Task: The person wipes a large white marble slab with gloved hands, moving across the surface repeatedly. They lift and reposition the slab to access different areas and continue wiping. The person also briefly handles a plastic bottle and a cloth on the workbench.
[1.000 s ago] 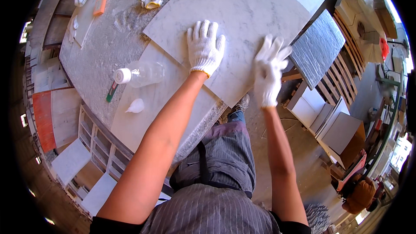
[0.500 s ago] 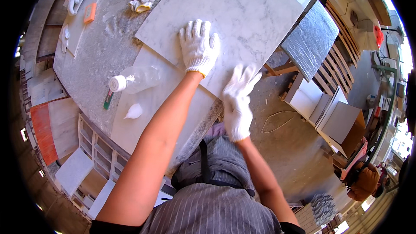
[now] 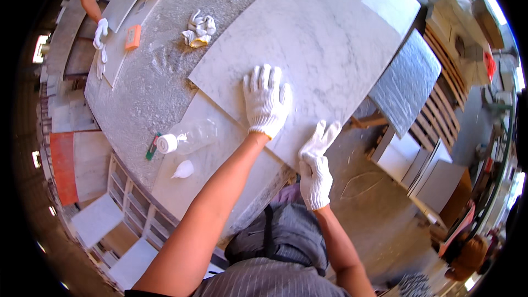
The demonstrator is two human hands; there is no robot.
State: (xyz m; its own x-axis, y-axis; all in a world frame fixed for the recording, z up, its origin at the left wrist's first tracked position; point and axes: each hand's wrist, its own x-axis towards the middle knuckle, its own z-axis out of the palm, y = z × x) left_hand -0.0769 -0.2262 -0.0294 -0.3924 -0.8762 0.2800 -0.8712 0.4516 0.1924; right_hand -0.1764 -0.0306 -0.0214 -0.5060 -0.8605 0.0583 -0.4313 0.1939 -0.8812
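Resting left hand (image 3: 267, 102) flat on slab (image 3: 324, 41), fingers slightly fanned, gripping nothing | with right hand (image 3: 317, 166) at near corner, two fingers forked, grip hard to tell from here | with slab laid under left fingers, running well ahead | likely heavy, stiff, slick, brittle at corners | best taken by long edges, either side of left fingers

From my side: grey pinstriped apron (image 3: 269, 283). Black strap (image 3: 268, 228) over apron's bunched far part, purplish cloth (image 3: 285, 195) past apron's far edge, black sleeve (image 3: 148, 293) left of apron. 2 white knit gloves (image 3: 268, 102), ribbed cuffs (image 3: 316, 192), left edged yellow.
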